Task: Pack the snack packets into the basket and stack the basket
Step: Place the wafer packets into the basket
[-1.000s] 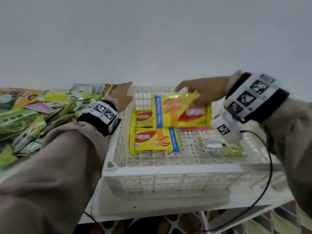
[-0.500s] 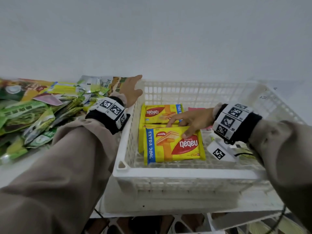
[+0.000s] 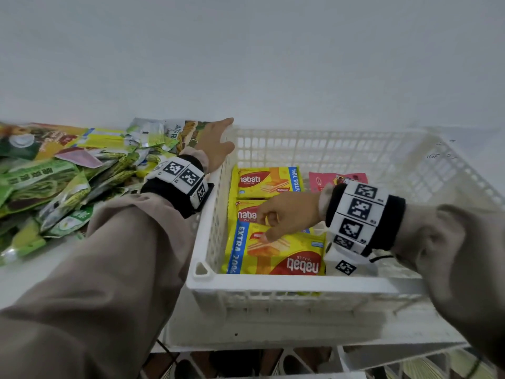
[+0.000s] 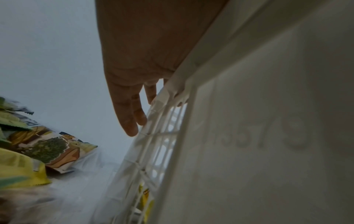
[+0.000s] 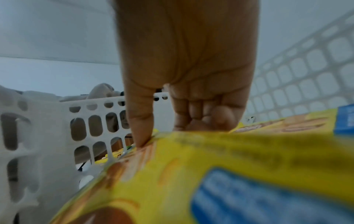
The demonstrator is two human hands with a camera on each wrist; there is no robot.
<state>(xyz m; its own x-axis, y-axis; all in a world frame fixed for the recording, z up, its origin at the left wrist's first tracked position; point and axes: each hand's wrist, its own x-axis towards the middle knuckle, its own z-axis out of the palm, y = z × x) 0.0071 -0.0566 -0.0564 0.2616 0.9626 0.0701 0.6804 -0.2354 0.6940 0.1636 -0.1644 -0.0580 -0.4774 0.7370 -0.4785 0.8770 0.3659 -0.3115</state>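
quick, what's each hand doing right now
Left hand: open, straight fingers resting on the basket rim.
Right hand: fingers curled, forefinger pressing the nearest nabati packet; no grip on it.

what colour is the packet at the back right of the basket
Pink packet, best seen in the head view.

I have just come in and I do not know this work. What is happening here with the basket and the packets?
A person is packing snack packets into a white basket. The right hand presses a yellow wafer packet down at the basket's near left; two similar packets and a pink packet lie behind it. The left hand, fingers straight, rests against the basket's left rim. A pile of green packets waits on the table beside it.
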